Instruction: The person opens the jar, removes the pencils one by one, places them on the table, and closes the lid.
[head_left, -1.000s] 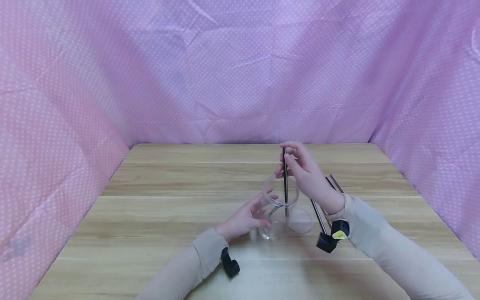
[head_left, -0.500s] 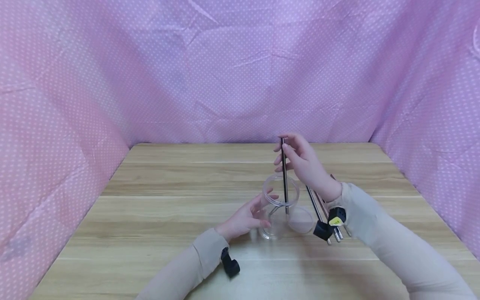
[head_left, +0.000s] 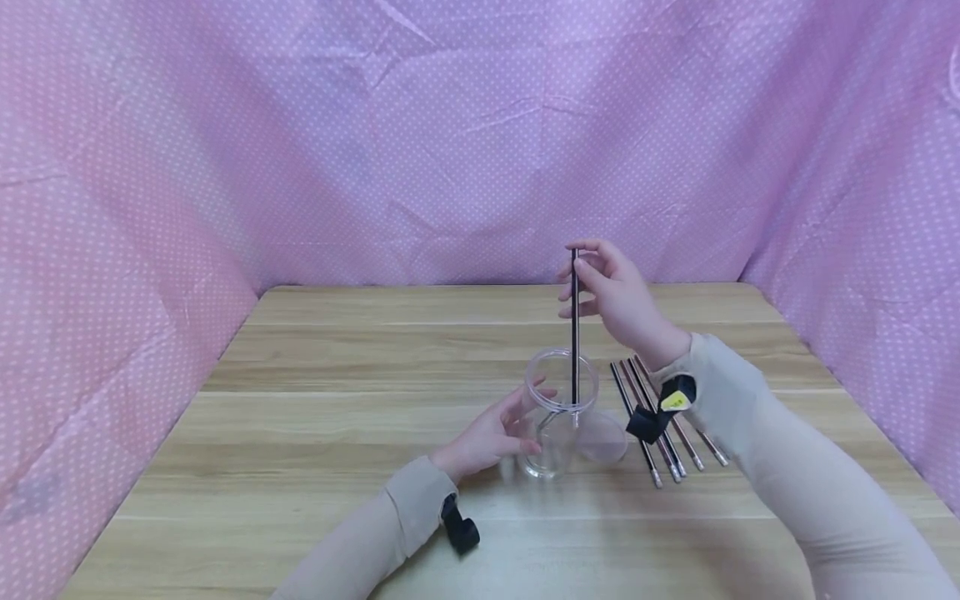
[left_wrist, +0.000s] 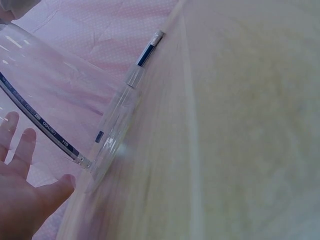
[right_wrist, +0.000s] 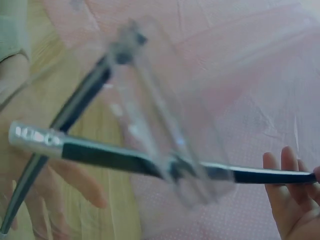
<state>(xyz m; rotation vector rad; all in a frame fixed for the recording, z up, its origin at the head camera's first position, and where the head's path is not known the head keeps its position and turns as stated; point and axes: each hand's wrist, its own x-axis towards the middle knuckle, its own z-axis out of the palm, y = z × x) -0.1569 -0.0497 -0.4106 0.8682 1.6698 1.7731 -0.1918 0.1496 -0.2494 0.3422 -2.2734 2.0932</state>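
In the head view my right hand pinches a dark pencil near its top. The pencil stands almost upright, its silver eraser end down inside a clear jar. My left hand holds the jar from the left, thumb in front and fingers behind. Another pencil leans inside the jar; the left wrist view shows the lettered pencil through the jar wall. In the right wrist view the held pencil crosses the leaning pencil, with my left hand partly seen through the plastic.
A round clear lid lies just right of the jar. Several dark pencils lie slanted farther right, below my right wrist. The wooden table ends at a pink dotted cloth behind and on both sides.
My right hand has risen and moved away toward the back, drawing the held pencil upward. More of the loose pencils on the table now show. The left hand and jar stay put.
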